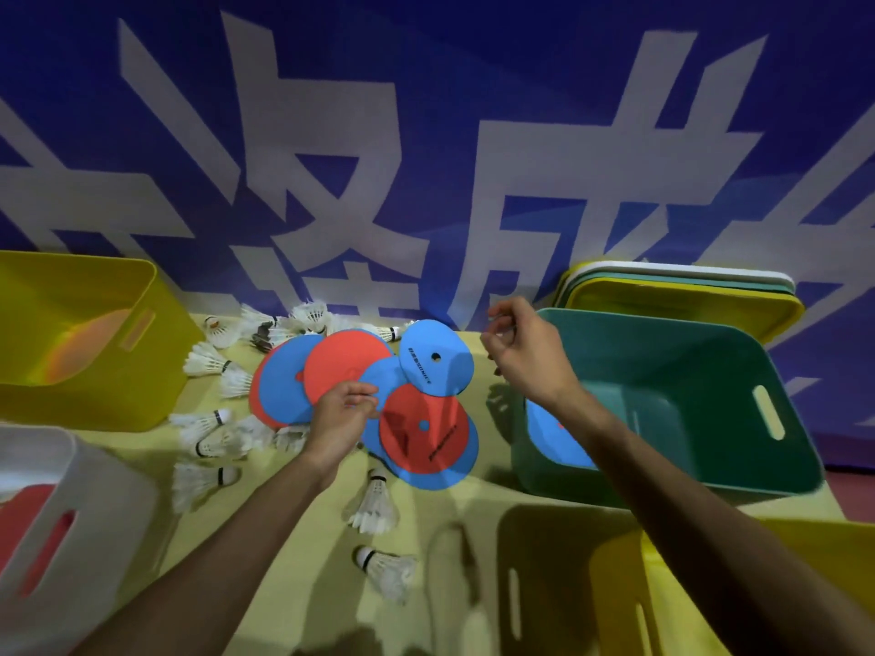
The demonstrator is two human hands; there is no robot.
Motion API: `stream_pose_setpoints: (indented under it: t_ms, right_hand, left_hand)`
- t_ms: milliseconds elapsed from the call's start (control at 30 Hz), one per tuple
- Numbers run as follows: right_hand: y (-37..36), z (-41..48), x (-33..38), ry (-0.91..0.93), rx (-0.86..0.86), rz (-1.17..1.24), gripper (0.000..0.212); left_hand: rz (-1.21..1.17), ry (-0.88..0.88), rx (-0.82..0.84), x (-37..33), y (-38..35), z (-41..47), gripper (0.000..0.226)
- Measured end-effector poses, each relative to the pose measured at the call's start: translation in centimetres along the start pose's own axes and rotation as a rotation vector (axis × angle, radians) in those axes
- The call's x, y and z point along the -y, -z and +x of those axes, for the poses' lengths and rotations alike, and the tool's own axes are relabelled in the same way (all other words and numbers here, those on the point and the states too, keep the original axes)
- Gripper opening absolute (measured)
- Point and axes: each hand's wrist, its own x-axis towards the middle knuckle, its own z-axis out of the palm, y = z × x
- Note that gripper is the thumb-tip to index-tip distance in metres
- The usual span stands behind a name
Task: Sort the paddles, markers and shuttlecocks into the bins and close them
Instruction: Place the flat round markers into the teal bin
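Yellow tabletop [293, 537], near shuttlecock [383, 568] on its side, cork leftward

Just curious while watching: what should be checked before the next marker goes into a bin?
1. Left hand holds a marker: ok, its fingers pinch a blue marker in the pile.
2. Right hand free: ok, loosely curled, nothing in it.
3. Green bin open with room: ok, one marker disc lies inside.
4. Lids at hand: ok, stacked behind the green bin.
5. Shuttlecocks sorted: not ok, scattered over the table.
6. Which bin takes shuttlecocks: cannot tell.
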Motion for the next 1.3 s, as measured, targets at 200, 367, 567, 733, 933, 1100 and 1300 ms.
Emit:
stream_pose_setpoints:
  t_ms: [200,367,567,733,933,1100,1300]
  right_hand:
    - [-8.1,1.2,-1.5,-0.127,0.185,-0.09,0.032]
    - [-12.9,2.4,-5.0,-0.253,0.349,-0.229,0.042]
    - [-16.4,4.0,-7.2,-0.31,0.351,-0.305,0.046]
    - [-17.8,4.5,-8.9,-0.252,0.332,-0.408,0.049]
    - [-18.8,6.3,-9.8,-0.224,0.302,-0.44,0.081]
    - [-19.2,6.9,-10.4,-0.311,0.394,-0.489,0.078]
    - [-19.5,6.6,-9.5,-0.158,0.494,-0.697,0.055]
  left_hand:
    - [-0.002,0.049,-0.119,2.3,2.3,3.3,0.018]
    - [0.124,0.03,-0.229,5.0,4.7,6.5,0.027]
    - [0.18,0.036,-0.238,6.6,5.0,9.1,0.04]
    - [0.148,0.012,-0.294,7.4,5.1,9.8,0.037]
    - [0.126,-0.109,-0.308,6.8,5.3,10.3,0.03]
    - [0.168,-0.176,-0.174,5.8,5.4,10.2,0.026]
    - [0.222,-0.23,-0.101,5.3,6.3,9.3,0.02]
